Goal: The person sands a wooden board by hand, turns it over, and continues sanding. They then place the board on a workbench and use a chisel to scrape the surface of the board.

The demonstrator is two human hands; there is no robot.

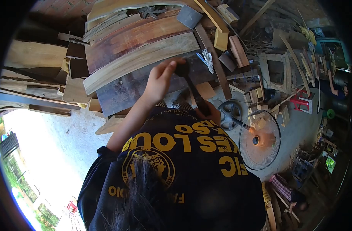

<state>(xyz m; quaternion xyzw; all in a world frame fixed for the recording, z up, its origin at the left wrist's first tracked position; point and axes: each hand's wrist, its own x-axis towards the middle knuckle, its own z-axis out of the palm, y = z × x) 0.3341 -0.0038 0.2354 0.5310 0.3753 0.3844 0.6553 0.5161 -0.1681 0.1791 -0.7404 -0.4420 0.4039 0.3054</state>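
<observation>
My left hand (160, 79) is raised left of a dark tool (192, 87), thumb and fingers pressed together at the edge of its round head. The tool slants down to the right as a slim dark handle. Around its lower end my right hand (210, 114) is closed, partly hidden by the handle and the dark printed shirt. Beneath both hands lies a dark flat board (126, 90). A white cloth or glove (207, 60) with a blue item rests beyond the tool's head.
Long planks (141, 54) are stacked ahead, more boards (35, 54) at left. On the right are a standing fan (259, 139), a black spoked wheel (230, 115), wood blocks and a red stool (300, 102). A person in plaid (282, 186) is at lower right, another person (337, 90) far right.
</observation>
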